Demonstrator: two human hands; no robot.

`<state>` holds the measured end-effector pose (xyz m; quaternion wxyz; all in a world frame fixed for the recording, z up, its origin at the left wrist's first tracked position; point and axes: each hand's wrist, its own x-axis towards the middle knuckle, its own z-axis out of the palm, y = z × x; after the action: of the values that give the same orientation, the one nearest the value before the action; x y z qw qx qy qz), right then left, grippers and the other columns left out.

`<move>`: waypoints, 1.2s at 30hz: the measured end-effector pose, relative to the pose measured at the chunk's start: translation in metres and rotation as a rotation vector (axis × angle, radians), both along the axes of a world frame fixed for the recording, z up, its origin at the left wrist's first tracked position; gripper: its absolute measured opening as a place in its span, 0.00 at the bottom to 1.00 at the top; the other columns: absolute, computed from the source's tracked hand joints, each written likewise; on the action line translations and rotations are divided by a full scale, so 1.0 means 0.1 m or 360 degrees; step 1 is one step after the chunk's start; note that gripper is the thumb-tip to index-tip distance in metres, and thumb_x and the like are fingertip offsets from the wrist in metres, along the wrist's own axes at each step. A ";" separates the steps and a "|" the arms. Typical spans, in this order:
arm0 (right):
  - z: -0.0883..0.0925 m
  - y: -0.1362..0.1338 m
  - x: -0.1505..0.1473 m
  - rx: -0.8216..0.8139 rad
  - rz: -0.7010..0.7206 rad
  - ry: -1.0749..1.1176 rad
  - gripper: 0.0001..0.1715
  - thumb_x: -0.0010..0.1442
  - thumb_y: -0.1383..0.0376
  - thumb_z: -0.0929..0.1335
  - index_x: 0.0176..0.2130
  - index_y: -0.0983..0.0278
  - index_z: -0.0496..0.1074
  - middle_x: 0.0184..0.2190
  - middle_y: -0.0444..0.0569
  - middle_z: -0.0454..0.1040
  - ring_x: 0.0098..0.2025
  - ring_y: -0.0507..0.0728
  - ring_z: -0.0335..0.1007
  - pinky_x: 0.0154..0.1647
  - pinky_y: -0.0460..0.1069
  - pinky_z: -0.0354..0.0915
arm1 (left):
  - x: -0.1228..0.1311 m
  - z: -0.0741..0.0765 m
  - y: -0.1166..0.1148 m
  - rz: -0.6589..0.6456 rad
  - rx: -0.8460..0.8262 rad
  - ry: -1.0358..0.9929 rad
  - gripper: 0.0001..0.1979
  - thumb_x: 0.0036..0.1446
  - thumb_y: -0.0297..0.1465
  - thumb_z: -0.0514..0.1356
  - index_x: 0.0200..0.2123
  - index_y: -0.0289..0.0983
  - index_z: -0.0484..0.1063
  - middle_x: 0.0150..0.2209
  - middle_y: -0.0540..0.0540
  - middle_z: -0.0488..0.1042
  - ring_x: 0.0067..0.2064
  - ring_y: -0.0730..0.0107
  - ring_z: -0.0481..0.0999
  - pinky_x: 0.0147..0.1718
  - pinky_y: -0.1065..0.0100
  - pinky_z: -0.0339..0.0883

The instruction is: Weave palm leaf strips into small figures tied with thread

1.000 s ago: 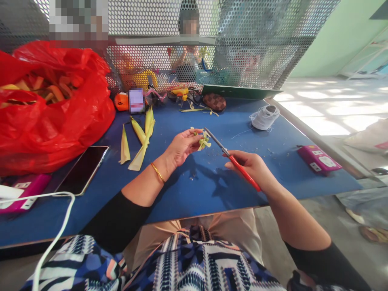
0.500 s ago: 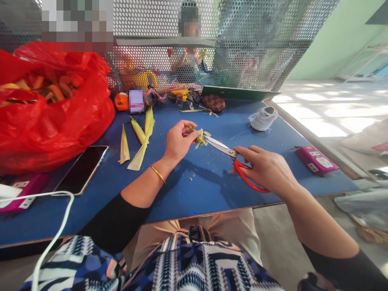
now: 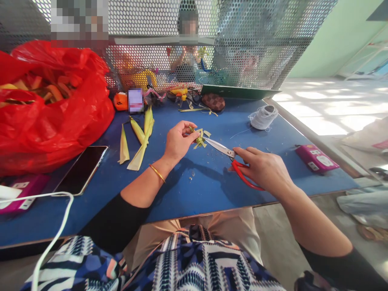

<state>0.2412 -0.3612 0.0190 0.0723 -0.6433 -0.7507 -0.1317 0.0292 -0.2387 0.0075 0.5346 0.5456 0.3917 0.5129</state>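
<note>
Over the middle of the blue table (image 3: 182,198), my left hand (image 3: 179,140) pinches a small bundle of green-yellow husk strips (image 3: 200,139) between thumb and fingers. My right hand (image 3: 263,167) is wrapped round the red handles of a pair of scissors (image 3: 218,147). The blades point left, their tips touching or very near the bundle, and look nearly closed. Small pale scraps (image 3: 191,176) are scattered on the table below. Left of my left hand lie several pale green-yellow husk pieces (image 3: 140,153).
A red plastic bag (image 3: 87,105) stands at the left, with a dark phone (image 3: 81,170) and white cable (image 3: 65,226) before it. A thread spool (image 3: 262,118) and a magenta box (image 3: 317,158) are at the right. Behind the mesh panel (image 3: 145,24) is a person.
My right hand and the scissors have shifted slightly left, towards the bundle. The strips in my left hand have turned a little, while that hand has hardly moved.
</note>
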 end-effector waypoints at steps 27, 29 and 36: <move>0.12 0.85 -0.61 -0.0410 -0.0092 0.2187 0.20 0.45 0.52 0.75 0.33 0.65 0.77 0.27 0.47 0.76 0.30 0.53 0.69 0.30 0.47 0.64 | 0.08 0.05 -0.16 0.0003 -0.0522 -0.0430 0.09 0.42 0.23 0.68 0.25 0.35 0.70 0.24 0.51 0.76 0.27 0.73 0.77 0.34 0.70 0.70; 0.08 0.96 -0.69 -0.0487 -0.0030 0.2353 0.22 0.37 0.52 0.78 0.28 0.65 0.76 0.21 0.44 0.72 0.26 0.51 0.65 0.26 0.46 0.61 | 0.07 0.05 -0.14 0.0071 -0.0439 -0.0328 0.09 0.40 0.25 0.69 0.25 0.35 0.71 0.23 0.52 0.75 0.26 0.74 0.76 0.31 0.71 0.68; -0.01 1.03 -0.70 -0.0373 0.0043 0.2576 0.22 0.31 0.54 0.79 0.24 0.64 0.75 0.17 0.41 0.70 0.21 0.48 0.61 0.26 0.47 0.61 | 0.04 0.05 -0.07 0.0142 -0.0285 -0.0016 0.03 0.44 0.26 0.68 0.23 0.36 0.76 0.20 0.51 0.74 0.23 0.75 0.70 0.28 0.71 0.67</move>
<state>0.1713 -0.2581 0.0176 0.5258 -0.5337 -0.4827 0.4537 0.0332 -0.2460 0.0125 0.5597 0.4752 0.4572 0.5019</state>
